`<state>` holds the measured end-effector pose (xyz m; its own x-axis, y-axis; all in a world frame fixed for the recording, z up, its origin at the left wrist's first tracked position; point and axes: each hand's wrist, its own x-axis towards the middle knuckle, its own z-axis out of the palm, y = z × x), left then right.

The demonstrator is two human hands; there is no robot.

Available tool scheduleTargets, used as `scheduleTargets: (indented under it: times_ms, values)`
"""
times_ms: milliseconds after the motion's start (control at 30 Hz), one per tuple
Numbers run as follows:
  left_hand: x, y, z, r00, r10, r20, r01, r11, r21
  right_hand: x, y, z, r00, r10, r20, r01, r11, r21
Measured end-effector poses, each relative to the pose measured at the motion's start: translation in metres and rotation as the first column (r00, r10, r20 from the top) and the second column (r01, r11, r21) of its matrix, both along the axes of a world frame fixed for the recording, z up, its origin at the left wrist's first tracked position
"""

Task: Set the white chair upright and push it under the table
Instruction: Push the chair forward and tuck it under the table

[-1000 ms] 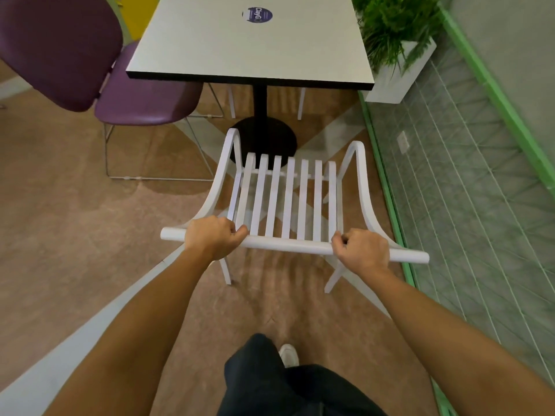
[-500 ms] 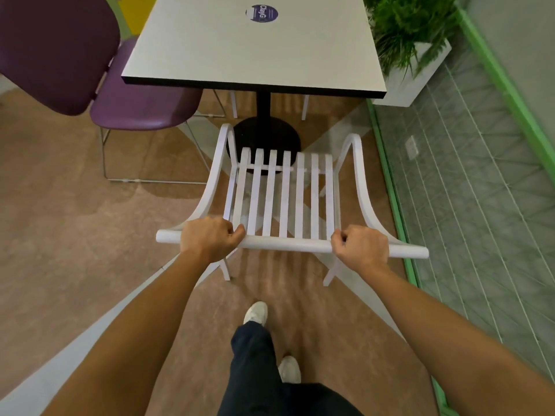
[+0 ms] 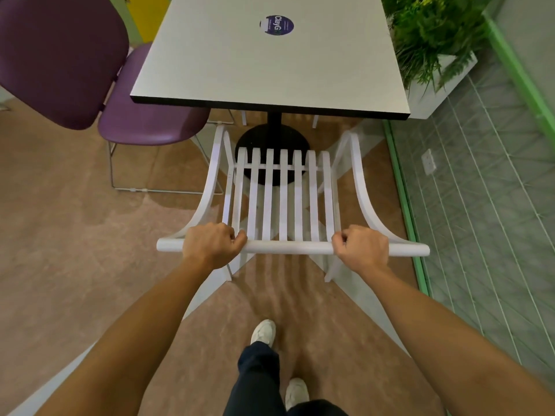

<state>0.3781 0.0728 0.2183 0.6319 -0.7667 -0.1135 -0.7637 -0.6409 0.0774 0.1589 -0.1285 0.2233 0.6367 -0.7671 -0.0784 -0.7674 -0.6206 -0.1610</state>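
The white slatted chair (image 3: 283, 202) stands upright on the floor in front of me, facing the table. My left hand (image 3: 211, 246) grips the left part of its top back rail, and my right hand (image 3: 362, 249) grips the right part. The front of the chair's seat sits close to the near edge of the grey table (image 3: 270, 64), over the table's black round base (image 3: 271, 145). The chair's front legs are hidden by the seat.
A purple chair (image 3: 120, 94) stands at the table's left side. A white planter with green fern (image 3: 432, 49) is at the table's right. A tiled wall with green trim (image 3: 480, 205) runs along the right. My feet (image 3: 264, 331) are behind the chair.
The chair has moved forward toward the table with both hands still on its back rail. I have stepped closer, and the table looms nearer.
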Motion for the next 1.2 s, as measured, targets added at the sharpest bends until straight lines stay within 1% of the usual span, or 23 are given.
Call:
scheduleTargets:
  times_ms: [267, 400, 567, 833, 1200]
  values:
    - [0.024, -0.018, -0.001, 1.0, 0.022, 0.012, -0.021, 0.999, -0.028, 0.02, -0.01, 0.003, 0.999, -0.033, 0.0, 0.033, 0.999, 0.026]
    - [0.029, -0.027, -0.003, 1.0, 0.009, 0.006, -0.009, 0.999, -0.032, 0.024, -0.019, 0.003, 0.999, -0.038, -0.002, 0.038, 0.999, 0.023]
    - [0.034, -0.036, -0.001, 1.0, -0.002, 0.011, 0.002, 1.0, -0.024, 0.029, -0.031, 0.002, 0.999, -0.053, -0.003, 0.053, 0.997, 0.062]
    - [0.04, -0.039, -0.005, 1.0, -0.017, -0.016, 0.017, 0.999, -0.038, 0.031, -0.034, 0.0, 0.997, -0.078, 0.002, 0.078, 0.994, 0.079]
    - [0.04, -0.039, -0.003, 1.0, -0.004, -0.006, 0.004, 0.999, -0.037, 0.03, -0.036, -0.003, 0.997, -0.069, -0.031, 0.072, 0.995, 0.075]
